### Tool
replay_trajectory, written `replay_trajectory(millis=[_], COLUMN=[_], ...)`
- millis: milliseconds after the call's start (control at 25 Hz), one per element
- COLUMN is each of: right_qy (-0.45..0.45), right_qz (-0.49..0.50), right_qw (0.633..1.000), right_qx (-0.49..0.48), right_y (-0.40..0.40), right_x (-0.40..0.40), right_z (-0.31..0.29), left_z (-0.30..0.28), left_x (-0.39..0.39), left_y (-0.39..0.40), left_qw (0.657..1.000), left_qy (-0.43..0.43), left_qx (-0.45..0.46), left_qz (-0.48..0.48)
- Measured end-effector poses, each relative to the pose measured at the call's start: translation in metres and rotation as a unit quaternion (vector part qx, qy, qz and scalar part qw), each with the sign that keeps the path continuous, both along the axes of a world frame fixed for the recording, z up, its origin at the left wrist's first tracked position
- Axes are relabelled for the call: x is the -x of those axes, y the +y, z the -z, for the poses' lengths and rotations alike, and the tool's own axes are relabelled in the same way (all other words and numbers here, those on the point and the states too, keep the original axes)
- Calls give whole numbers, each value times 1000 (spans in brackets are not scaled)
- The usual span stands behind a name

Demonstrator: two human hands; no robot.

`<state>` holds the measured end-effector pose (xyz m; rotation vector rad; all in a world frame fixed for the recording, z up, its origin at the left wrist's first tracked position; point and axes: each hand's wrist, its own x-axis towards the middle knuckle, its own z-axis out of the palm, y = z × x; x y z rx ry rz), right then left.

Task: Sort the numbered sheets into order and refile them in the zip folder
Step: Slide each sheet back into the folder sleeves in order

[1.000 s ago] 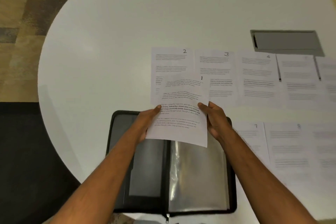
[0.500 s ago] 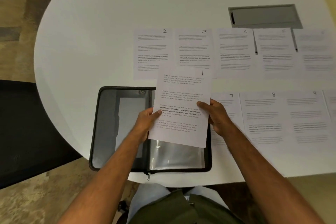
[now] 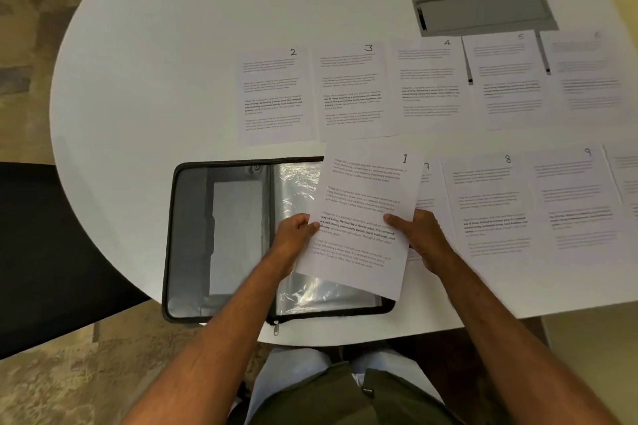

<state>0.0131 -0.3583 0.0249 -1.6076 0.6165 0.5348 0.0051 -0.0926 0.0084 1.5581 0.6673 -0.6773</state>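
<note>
Sheet 1 is held above the right half of the open black zip folder, tilted a little clockwise. My left hand pinches its left edge and my right hand pinches its right edge, thumbs on top. The folder's clear plastic sleeves show beside and below the sheet. Sheets 2, 3, 4 and 5 lie in a far row. Sheet 7 is mostly hidden; sheets 8 and 9 lie to the right.
A round white table carries everything. A grey recessed cable hatch sits at the far right. A black chair stands at the left. Two pens lie between sheets in the far row. More blurred sheets reach the right edge.
Sheet 1 has come down and toward me with both hands, now over the folder's right half instead of over sheet 2. My head has tilted down, showing my lap.
</note>
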Motion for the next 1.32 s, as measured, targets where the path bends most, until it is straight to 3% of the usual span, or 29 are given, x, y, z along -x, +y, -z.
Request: replay_trajectory(millis=[160,240,320,480,560,680,920,1080,1320], right_qy=[-3,-8,-15,-28,-38,-52,-53,-57,-55], right_qz=[29,33,41,84,114,153,210,262,307], right_qw=[999,999,999,995,991,985,975,963,945], right_qx=[14,21,26,47,61,62,41,-24,-103], right_y=[5,7,10,10,8,3,-12,-15,-2], right_x=[15,19,20,20,21,27,33,11,-48], right_z=[4,5,8,12,13,13,21,17,1], left_z=[20,29,39,56,62,69,87,83,59], left_x=[-14,-26,-42,-75,-88,-90,-89,-96,-120], left_y=[14,22,33,41,36,28,25,27,18], left_qw=[998,989,950,826,781,751,737,729,747], left_qy=[-27,-72,-156,-298,-303,-270,-331,-369,-337], left_qx=[-27,-82,-200,-359,-399,-426,-460,-476,-456], left_qz=[49,99,182,315,373,427,368,325,348])
